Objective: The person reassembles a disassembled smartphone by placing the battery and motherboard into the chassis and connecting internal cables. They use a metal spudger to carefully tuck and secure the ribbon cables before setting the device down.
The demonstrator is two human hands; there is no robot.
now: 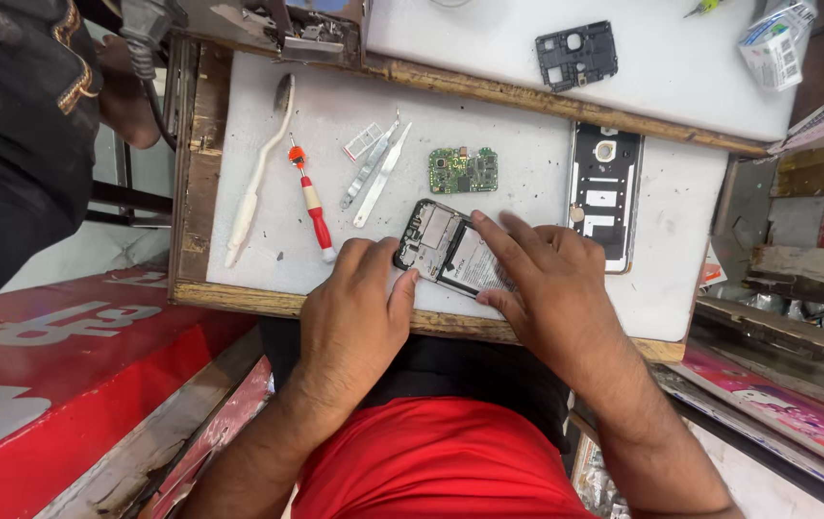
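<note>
An opened phone (443,246) lies back-up on the white work board (527,183), its battery and inner frame showing. My left hand (354,308) holds the phone's left edge with the thumb against its lower corner. My right hand (547,274) rests on the battery, fingers spread flat and pressing on it. A green circuit board (463,170) lies just beyond the phone. The phone's back cover (606,195) lies to the right, inner side up.
Left of the phone lie a red-handled screwdriver (312,202), two metal tweezers (374,171), a white toothbrush (256,173) and a small tray piece (362,140). A black inner plate (576,55) and a small box (775,43) sit on the far board. Another person stands at left.
</note>
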